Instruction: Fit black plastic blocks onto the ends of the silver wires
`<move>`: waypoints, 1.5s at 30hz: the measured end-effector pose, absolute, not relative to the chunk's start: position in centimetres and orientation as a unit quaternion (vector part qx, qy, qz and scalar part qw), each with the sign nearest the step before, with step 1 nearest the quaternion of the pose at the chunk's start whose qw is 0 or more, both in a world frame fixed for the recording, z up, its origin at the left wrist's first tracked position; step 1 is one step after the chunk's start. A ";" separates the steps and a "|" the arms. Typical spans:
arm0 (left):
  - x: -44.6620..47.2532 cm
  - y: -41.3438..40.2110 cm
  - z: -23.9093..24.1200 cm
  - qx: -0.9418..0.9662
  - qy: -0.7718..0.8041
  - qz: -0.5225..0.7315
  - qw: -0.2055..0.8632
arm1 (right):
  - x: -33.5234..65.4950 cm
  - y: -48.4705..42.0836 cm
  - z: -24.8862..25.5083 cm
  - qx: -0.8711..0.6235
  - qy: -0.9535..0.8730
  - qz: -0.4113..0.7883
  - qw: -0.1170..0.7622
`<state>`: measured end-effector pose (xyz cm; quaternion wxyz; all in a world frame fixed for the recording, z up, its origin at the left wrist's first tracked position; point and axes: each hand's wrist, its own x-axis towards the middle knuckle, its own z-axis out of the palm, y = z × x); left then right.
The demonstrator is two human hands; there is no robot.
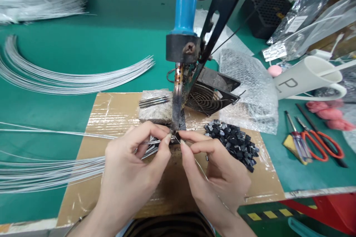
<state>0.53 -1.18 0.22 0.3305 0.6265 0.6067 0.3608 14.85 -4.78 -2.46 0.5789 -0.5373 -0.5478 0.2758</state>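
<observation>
My left hand [130,163] is closed in a pinch on a bundle of thin silver wires [50,170] that fan out to the left, holding their ends right under the tip of a mounted soldering iron [178,114]. My right hand [219,170] is also pinched, gripping a thin strand of wire [200,168] and touching a small dark part at the iron's tip [174,137]. Both hands meet over a taped cardboard sheet [116,114]. A heap of small black components [232,140] lies just right of my right hand.
A small fan [211,94] sits behind the iron, with a grey block [155,111] beside it. Bubble wrap [247,89], a white cup [306,77], red-handled scissors [319,144] and a screwdriver [297,140] lie at the right. More wire bundles [69,77] curve across the green table at left.
</observation>
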 end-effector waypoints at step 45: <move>-1.0 -3.5 -1.0 0.762 0.560 0.325 0.029 | 20.2 -5.8 -3.3 -0.627 -0.379 0.274 0.623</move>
